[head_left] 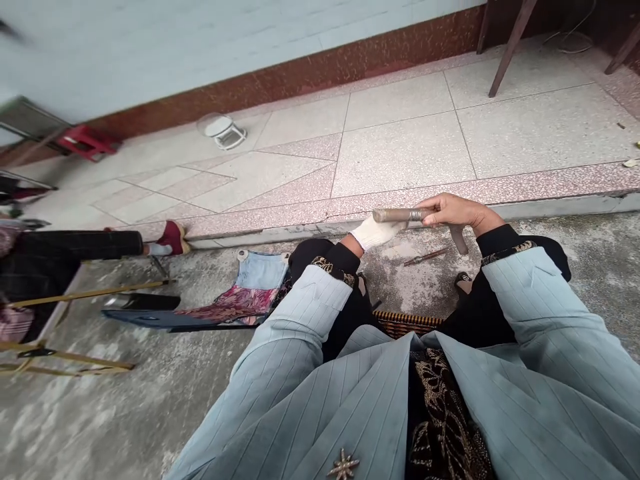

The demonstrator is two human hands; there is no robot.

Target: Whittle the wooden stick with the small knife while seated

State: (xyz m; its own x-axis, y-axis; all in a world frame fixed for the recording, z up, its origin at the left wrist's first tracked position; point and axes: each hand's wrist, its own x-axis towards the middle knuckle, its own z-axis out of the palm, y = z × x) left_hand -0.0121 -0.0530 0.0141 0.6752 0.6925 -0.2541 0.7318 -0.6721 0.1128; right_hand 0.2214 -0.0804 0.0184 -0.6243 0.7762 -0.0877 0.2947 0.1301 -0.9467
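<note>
My right hand (453,210) is bare and closed around a hooked knife near the wire-wrapped end of its handle. The knife's wooden handle (393,215) points left, and its dull curved blade (458,240) hangs below my fingers. My left hand (377,232), in a white knitted glove, lies just under the handle's end. Its fingers are partly hidden behind the handle, so whether they grip it is unclear. A second slim tool (425,257) with a brownish shaft rests on the concrete between my feet.
A tiled step edge (310,228) runs in front of me. A woven seat (407,323) shows between my legs. To the left are a cloth-draped chair (260,270), bamboo poles (90,293) and a seated person's leg (100,245). Stools (227,131) stand farther back.
</note>
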